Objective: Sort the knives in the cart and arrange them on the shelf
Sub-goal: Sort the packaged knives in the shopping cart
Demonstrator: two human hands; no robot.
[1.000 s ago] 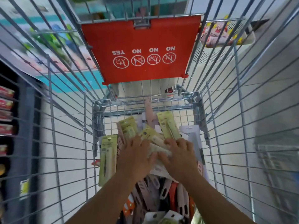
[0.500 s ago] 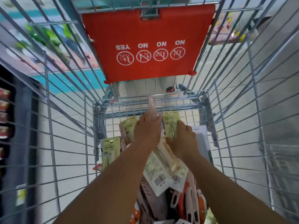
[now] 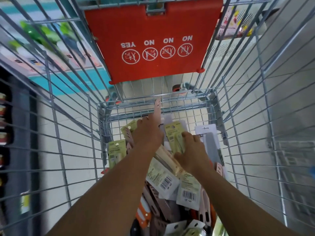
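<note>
Left hand (image 3: 147, 135) reaches deep into the wire cart (image 3: 71, 150), fingers hidden behind a pink card, grip unclear; right hand (image 3: 192, 152) curls its fingers over a green-carded knife (image 3: 173, 135) on the heaped packs; little room to the cart's far wall.

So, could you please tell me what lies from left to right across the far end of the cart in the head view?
Green-carded knife pack standing at the left wall → left hand → green pack under the right hand → right hand → white-carded knife pack.
</note>
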